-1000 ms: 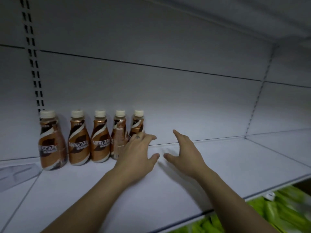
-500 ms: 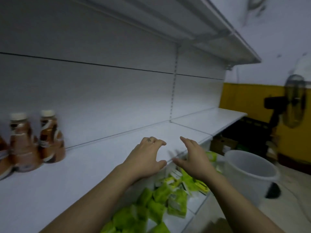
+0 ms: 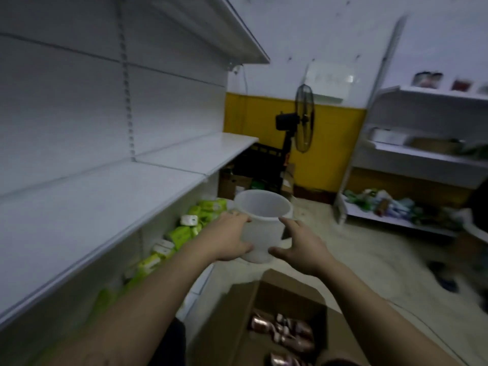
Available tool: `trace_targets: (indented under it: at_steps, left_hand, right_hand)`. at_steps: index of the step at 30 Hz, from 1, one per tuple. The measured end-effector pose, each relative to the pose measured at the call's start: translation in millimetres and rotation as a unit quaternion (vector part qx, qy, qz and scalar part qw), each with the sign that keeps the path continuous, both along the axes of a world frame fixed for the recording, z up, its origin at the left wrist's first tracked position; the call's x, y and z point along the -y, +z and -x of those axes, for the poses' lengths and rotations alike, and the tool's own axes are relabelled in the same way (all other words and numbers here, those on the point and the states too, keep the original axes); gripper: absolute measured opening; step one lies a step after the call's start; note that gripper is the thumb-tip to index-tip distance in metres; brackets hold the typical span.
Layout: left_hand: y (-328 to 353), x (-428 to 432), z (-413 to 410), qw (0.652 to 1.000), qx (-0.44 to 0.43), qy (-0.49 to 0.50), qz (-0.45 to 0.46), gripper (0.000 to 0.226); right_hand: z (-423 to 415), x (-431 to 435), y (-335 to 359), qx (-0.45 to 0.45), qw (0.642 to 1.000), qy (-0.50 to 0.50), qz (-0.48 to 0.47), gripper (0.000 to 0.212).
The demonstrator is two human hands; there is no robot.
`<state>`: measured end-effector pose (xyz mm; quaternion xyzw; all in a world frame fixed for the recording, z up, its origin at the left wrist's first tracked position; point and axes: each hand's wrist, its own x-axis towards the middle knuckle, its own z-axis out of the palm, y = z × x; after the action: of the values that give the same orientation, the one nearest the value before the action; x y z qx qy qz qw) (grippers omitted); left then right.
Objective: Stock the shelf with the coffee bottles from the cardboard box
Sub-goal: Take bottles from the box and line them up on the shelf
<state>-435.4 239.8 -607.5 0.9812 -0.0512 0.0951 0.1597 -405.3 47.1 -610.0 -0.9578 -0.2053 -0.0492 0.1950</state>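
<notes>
An open cardboard box (image 3: pixel 287 291) stands on the floor below my arms, with several brown coffee bottles (image 3: pixel 284 332) lying inside it. The white shelf (image 3: pixel 87 207) runs along the left, and this stretch of it is bare. My left hand (image 3: pixel 224 239) and my right hand (image 3: pixel 298 247) are held out in front of me, above the box and past the shelf's edge. Both hands hold nothing and their fingers are spread. The bottles placed on the shelf are out of view.
A white plastic bucket (image 3: pixel 264 210) stands on the floor just beyond my hands. Green packets (image 3: pixel 182 233) fill the lower shelf on the left. A black standing fan (image 3: pixel 303 120) is by the yellow wall. Another white rack (image 3: pixel 422 159) stands at the right.
My view has swung right and down, away from the row of bottles on the shelf. My empty hands have come off the shelf and now hang over the box on the floor.
</notes>
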Motion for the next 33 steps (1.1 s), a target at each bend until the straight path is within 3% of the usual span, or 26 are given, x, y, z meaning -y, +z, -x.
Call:
trace_targets:
  at_steps: [10, 21, 24, 27, 33]
  left_hand:
    - [-81, 52, 8, 0.988, -0.072, -0.101, 0.089, 0.063]
    - [-113, 30, 27, 0.986, -0.098, -0.083, 0.107, 0.06]
    - [-127, 32, 32, 0.983, -0.137, -0.076, 0.095, 0.059]
    - [-140, 37, 34, 0.98, -0.165, -0.069, 0.082, 0.059]
    - [-155, 43, 23, 0.975, -0.211, -0.047, 0.058, 0.06]
  right_hand:
    - [38, 54, -50, -0.091, 0.983, -0.128, 0.093, 0.083]
    - [71, 54, -93, -0.177, 0.96, -0.171, 0.134, 0.071]
    - [69, 52, -117, -0.226, 0.952, -0.165, 0.126, 0.055]
    - [59, 51, -145, -0.279, 0.939, -0.172, 0.107, 0.063]
    - [31, 57, -192, -0.376, 0.906, -0.194, -0.03, 0.052]
